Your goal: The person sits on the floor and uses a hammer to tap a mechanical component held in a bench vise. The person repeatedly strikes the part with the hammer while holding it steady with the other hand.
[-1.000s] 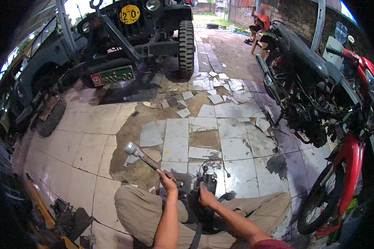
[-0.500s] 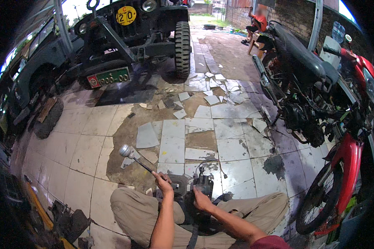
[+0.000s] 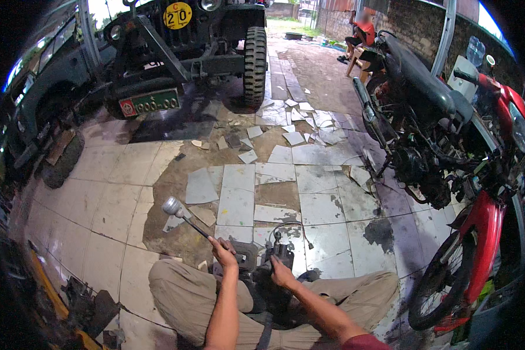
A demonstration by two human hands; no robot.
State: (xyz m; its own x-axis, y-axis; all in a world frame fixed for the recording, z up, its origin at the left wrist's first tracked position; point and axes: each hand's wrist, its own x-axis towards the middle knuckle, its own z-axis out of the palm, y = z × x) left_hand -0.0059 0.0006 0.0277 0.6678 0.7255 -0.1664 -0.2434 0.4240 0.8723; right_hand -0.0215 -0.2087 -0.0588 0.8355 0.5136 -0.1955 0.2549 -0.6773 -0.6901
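I sit cross-legged on the tiled floor, with both hands in front of my lap. My left hand (image 3: 223, 253) is closed round the dark shaft of a long-handled tool. At its far end is a silvery rounded head (image 3: 172, 206), which points up and to the left like a mallet. My right hand (image 3: 282, 274) has its fingers closed at the edge of a black mechanical part (image 3: 283, 251); what they grip is mostly hidden. A thin cable (image 3: 301, 228) loops out beyond this part. Between my hands lies a dark squarish piece (image 3: 248, 253).
Broken tile pieces (image 3: 294, 138) lie over bare ground ahead. A dark off-road vehicle (image 3: 210, 69) stands at the far left, a red and black motorcycle (image 3: 429, 87) to my right. Dark parts (image 3: 90, 303) lie by my left side. A person in orange (image 3: 364, 33) sits far off.
The whole view has shifted slightly. Both hands keep nearly the same place and hold, and the silver-headed tool stays tilted up to the left.
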